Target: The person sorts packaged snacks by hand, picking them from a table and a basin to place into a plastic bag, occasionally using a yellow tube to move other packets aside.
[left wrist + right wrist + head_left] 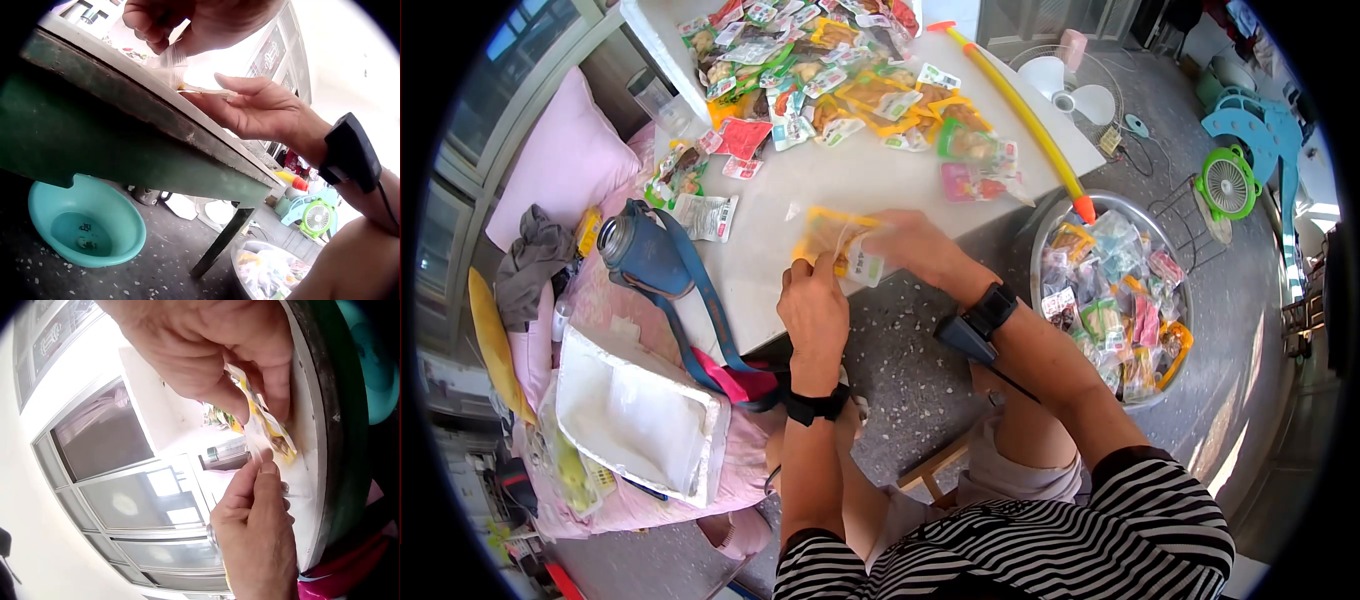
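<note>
Over the near edge of the white table [745, 300], a yellow-edged food packet [825, 232] is between the two hands. My left hand [812, 315] pinches a clear plastic bag [169, 65] at its edge, fingertips and thumb together. From the other side, my right hand [915, 248], blurred in the head view, holds the packet between thumb and fingers. In the right wrist view the packet [275, 432] stands tilted, its lower end close to the left fingertips [267, 464]. A white label shows on its right part.
Many food packets [865, 95] are heaped at the table's back, by a white foam box [665, 50]. A yellow tube [1020, 105] lies along the right edge. A metal basin [1188, 300] holds more packets. Left are a blue bottle [640, 255] and foam piece [640, 400].
</note>
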Available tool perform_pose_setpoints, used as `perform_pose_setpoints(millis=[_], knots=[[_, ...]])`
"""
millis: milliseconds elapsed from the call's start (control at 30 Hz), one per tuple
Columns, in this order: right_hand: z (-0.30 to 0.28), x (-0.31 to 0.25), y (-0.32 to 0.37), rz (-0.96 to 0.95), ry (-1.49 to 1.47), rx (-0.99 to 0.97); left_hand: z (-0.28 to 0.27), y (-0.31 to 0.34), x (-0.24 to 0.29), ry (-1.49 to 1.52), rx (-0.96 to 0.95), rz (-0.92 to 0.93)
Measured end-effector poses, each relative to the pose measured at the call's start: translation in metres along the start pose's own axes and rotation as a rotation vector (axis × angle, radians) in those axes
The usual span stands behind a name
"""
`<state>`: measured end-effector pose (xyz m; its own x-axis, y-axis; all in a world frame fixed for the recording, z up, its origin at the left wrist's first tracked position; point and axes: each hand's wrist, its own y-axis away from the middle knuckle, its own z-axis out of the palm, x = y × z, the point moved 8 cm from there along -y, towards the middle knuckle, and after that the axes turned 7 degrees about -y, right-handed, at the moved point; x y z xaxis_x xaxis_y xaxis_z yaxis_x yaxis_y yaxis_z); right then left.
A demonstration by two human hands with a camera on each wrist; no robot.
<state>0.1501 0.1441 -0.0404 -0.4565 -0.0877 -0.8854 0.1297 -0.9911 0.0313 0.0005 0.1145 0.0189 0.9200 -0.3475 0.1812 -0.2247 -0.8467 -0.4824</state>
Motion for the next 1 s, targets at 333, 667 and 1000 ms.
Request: perform_pose_setpoints(millis=[333, 667, 1000], knots=[[-0.012, -0.005, 0.005, 0.143, 0.412, 0.113, 0.003, -0.001, 0.000, 0.046, -0.022, 0.041], [0.004, 0.018, 0.006, 0.125, -0.159, 0.197, -0.001, -0.006, -0.015, 0.076, -0.008, 0.015], [0.027, 0.000, -0.001, -0.022, 0.238, -0.046, -0.011, -0.002, -0.003, 0.172, 0.055, 0.051]])
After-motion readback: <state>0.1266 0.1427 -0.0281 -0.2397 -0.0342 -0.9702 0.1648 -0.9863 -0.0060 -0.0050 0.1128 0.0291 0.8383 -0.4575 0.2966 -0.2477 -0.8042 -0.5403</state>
